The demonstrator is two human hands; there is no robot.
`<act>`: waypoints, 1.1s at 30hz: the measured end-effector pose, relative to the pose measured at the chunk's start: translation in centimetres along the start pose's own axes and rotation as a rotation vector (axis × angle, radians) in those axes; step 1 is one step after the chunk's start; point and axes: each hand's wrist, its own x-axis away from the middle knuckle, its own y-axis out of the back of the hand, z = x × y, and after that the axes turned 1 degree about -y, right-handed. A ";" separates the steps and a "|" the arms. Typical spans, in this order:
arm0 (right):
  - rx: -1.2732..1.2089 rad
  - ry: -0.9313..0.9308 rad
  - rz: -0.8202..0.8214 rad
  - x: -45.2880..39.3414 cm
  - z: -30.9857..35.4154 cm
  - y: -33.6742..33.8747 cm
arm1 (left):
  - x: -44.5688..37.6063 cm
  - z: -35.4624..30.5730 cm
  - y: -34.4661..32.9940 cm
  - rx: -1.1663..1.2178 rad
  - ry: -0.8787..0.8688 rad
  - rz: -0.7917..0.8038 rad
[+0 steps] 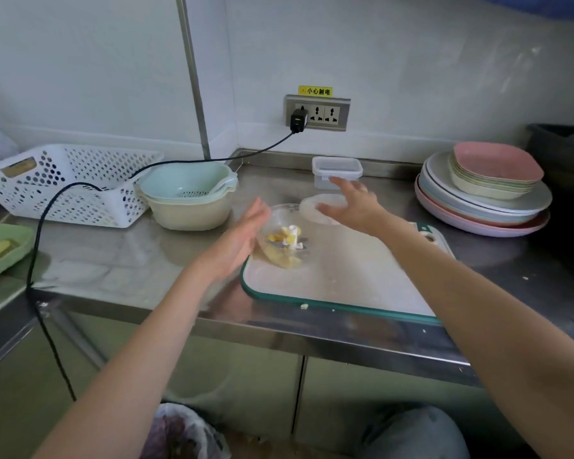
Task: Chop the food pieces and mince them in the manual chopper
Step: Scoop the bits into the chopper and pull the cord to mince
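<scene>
The bowl (284, 233) with yellow food (287, 241) sits uncovered at the board's (338, 279) far corner. Both hands are released, left (242, 240) beside the bowl, right (352, 207) over the lid (322, 208). A careless reach could knock the bowl and spill food

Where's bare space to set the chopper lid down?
Free: the near half of the cutting board, in front of the chopper bowl; the bare counter between the board and the cream bowl stack. Crowded: the back, around the lid, clear container and plate stack.
</scene>
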 end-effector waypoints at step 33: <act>0.057 0.475 0.080 3.9 1.4 0.2 | -2.2 1.7 -5.5 -0.397 -0.116 -0.170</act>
